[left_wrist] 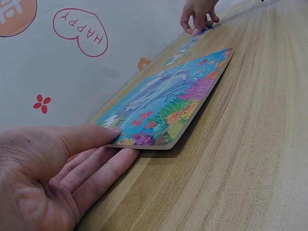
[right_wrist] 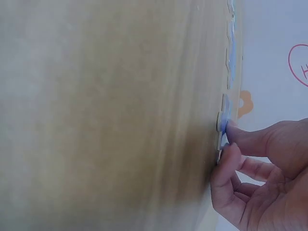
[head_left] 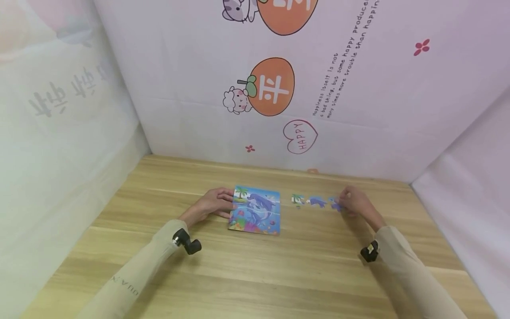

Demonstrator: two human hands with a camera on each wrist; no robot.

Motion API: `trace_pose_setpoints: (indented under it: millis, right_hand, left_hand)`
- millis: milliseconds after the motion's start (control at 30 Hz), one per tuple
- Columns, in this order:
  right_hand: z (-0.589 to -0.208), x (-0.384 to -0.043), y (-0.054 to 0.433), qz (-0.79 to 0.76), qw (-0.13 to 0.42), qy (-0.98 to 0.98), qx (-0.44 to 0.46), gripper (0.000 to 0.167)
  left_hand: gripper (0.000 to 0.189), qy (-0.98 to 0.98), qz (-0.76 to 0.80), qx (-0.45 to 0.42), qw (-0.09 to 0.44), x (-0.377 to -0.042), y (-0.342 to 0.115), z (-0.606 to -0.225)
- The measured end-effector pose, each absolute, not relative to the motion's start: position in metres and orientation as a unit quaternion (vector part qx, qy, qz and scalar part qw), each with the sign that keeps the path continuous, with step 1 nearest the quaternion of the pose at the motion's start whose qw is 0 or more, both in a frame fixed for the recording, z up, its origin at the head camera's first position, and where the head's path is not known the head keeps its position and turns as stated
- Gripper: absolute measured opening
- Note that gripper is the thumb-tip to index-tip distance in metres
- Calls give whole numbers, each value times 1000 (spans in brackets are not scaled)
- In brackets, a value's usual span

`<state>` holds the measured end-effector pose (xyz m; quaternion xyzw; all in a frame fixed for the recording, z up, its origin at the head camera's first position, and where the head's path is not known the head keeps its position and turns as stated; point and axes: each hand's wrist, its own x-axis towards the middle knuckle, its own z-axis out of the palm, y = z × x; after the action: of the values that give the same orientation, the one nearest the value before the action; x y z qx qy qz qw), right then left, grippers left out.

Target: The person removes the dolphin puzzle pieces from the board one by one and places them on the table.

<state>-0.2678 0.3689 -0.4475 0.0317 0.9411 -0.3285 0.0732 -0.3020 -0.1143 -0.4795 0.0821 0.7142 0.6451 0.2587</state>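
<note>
A square picture board [head_left: 256, 212] showing dolphins, a palm and coral lies tilted, its near edge a little above the table in the left wrist view. My left hand [head_left: 213, 202] holds its left edge, thumb [left_wrist: 91, 137] on top and fingers underneath. To the right, my right hand [head_left: 356, 203] pinches a blue-purple puzzle piece [right_wrist: 223, 126] at the table surface between thumb and forefinger. Left of it lie a palm-tree piece [head_left: 297, 199] and a dolphin piece [head_left: 316, 202] in a row. The fingers partly hide the pinched piece.
Beneath everything is a wood-grain table [head_left: 255, 274]. A white printed cloth wall [head_left: 191, 119] rises along its back edge, with plain cloth on both sides. Each sleeve carries a small black wrist camera [head_left: 187, 242].
</note>
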Motion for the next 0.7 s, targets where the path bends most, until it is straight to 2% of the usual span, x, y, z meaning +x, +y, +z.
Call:
trace_pose_setpoints:
  millis: [167,500,633,700]
  right_hand:
    - [-447,-269,372,-301,88,949,39,26]
    - [-443,-269,370,-289,127,949,25,44]
    - [-437,-268,369,-284,132,949,26,39]
    - [-436,-266,367,-274,110,955,27,36]
  left_hand:
    - [55,711,650,84,256,-304,-113,-478]
    - [57,711,651,71,257,-301,-116,-481]
    - [57,714,648,74,255,-301,-116,-479]
    - [57,713,648,77,257,-301,-116,-478]
